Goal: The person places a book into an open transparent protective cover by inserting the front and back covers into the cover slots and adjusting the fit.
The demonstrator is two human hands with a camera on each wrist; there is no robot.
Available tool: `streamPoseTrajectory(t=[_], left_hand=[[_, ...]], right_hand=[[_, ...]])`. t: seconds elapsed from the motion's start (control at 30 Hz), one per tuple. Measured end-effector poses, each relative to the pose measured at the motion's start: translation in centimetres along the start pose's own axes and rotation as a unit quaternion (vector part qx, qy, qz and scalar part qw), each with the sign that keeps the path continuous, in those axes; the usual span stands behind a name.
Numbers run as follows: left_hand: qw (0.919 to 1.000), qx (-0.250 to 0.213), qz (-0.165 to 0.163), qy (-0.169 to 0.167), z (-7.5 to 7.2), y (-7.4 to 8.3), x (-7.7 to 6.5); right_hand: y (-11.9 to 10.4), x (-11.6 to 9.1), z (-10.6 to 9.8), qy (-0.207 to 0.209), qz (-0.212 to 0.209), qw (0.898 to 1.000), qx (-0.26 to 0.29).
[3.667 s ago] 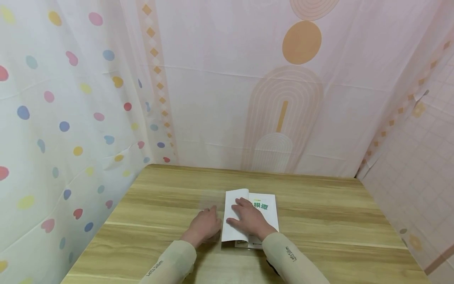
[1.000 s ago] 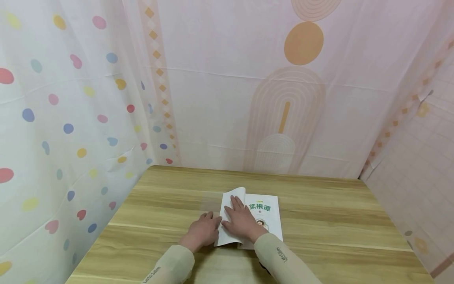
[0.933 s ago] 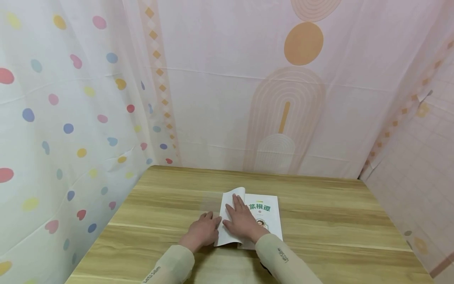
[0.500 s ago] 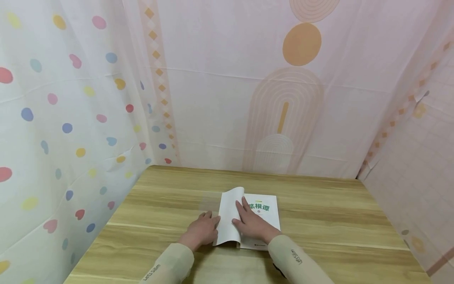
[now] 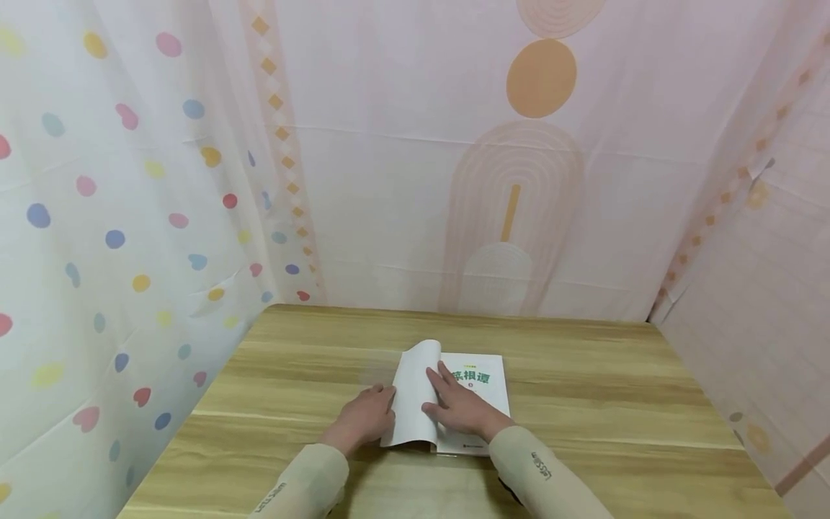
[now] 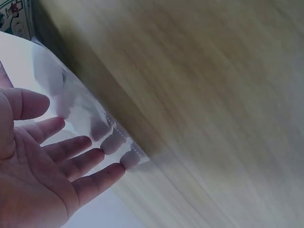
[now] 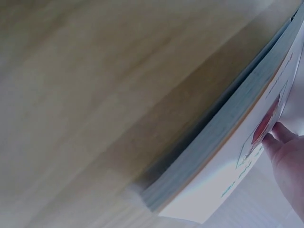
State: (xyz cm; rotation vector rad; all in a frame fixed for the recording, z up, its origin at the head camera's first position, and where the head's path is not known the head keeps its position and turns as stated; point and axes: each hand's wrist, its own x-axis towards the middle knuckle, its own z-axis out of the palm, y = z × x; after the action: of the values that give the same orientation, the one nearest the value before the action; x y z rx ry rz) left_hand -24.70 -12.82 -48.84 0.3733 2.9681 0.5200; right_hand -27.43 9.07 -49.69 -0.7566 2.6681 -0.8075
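Note:
A book (image 5: 488,364) with green Chinese characters lies flat at mid-table, its white flap (image 5: 415,393) turned over to the left and bowed upward. My left hand (image 5: 364,414) touches the flap's left edge. In the left wrist view, the fingertips of that hand (image 6: 52,175) lie against clear plastic film (image 6: 102,118) with a dotted edge. My right hand (image 5: 467,409) rests on the book, its extended fingers along the flap's fold. The right wrist view shows the thick page block (image 7: 213,142), with my right hand (image 7: 289,161) beside the printed picture.
The wooden table (image 5: 583,389) extends on every side of the book. Behind it hangs a pale patterned curtain (image 5: 376,202); a dotted curtain (image 5: 155,238) borders the left, and another pale curtain (image 5: 746,317) the right.
The right hand has moved off the flap to the right, onto its fold. The flap spreads farther left than at first, and the left hand has shifted slightly left with its edge.

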Motion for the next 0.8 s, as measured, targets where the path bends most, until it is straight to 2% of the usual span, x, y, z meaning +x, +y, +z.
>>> streamPoseTrajectory(t=[0.17, 0.4, 0.7, 0.8], left_hand=[[0.9998, -0.014, -0.012, 0.008, -0.4, 0.0, 0.1], [0.9996, -0.006, -0.027, 0.009, -0.1, -0.3, 0.3], [0.9982, 0.059, -0.001, -0.012, 0.4, -0.4, 0.2], [0.9977, 0.067, -0.003, -0.011, 0.6, -0.5, 0.2]], right_hand=[[-0.2, 0.2, 0.1, 0.004, 0.006, 1.000, -0.003], [-0.2, 0.4, 0.2, 0.009, 0.016, 1.000, 0.000], [-0.4, 0.2, 0.0, 0.015, 0.008, 1.000, -0.003], [-0.4, 0.2, 0.0, 0.018, 0.008, 1.000, -0.008]])
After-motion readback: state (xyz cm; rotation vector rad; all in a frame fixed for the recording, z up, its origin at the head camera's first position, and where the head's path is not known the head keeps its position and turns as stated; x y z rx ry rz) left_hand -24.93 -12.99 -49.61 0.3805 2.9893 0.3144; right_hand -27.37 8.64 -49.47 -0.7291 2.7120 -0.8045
